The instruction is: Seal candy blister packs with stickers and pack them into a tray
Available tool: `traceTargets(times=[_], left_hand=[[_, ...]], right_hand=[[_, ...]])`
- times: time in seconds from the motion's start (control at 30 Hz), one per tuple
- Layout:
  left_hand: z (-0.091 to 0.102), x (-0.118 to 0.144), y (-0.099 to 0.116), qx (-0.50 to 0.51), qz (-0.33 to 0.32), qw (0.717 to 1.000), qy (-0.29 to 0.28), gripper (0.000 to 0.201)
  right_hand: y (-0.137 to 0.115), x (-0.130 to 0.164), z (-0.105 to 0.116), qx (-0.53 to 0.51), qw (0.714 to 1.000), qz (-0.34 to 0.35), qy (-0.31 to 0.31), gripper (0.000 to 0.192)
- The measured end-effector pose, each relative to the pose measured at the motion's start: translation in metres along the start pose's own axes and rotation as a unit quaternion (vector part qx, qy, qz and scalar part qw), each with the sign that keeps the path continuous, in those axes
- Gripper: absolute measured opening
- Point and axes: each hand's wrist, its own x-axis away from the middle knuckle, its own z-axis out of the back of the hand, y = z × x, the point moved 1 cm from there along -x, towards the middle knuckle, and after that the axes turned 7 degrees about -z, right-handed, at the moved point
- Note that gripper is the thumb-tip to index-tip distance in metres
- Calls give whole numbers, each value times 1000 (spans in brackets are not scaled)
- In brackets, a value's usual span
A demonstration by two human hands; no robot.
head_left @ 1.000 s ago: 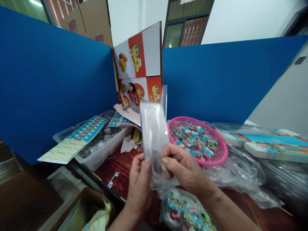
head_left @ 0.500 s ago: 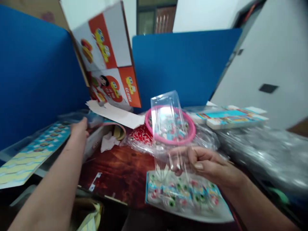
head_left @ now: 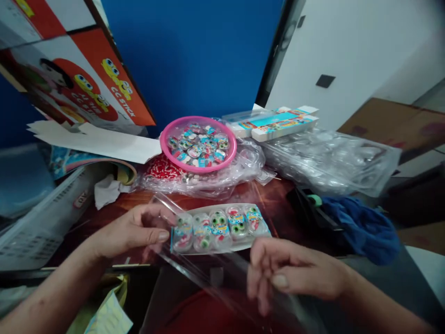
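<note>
A long, clear plastic tray slants between my hands, smeared by motion and hard to make out against the background. My left hand is closed at its left end, thumb and fingers around the edge. Toward the other end my right hand has its fingers curled in against the clear plastic. Just behind the tray lies a shallow white box on the table. In the box, a row of several small clear packs shows green eyeball shapes, red pieces and blue labels.
A pink basin full of similar packs sits on plastic bags at the back. Flat printed boxes and a heap of clear plastic are to the right. A white basket stands left, blue cloth right.
My left hand has come from the far left to the clear tray. My right hand has lowered with it, tilting it from upright to slanting. The view has turned right and downward.
</note>
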Motion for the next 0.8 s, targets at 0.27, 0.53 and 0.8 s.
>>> traceTargets(times=[0.27, 0.53, 0.8], left_hand=[[-62, -22, -28, 53, -58, 996, 35, 60], [-53, -27, -34, -55, -87, 992, 70, 61], [-6, -13, -63, -365, -109, 924, 35, 50]], right_hand=[[25, -5, 100, 15, 903, 46, 426, 29], [11, -63, 150, 127, 915, -82, 374, 18], [15, -73, 148, 234, 915, -97, 315, 17]])
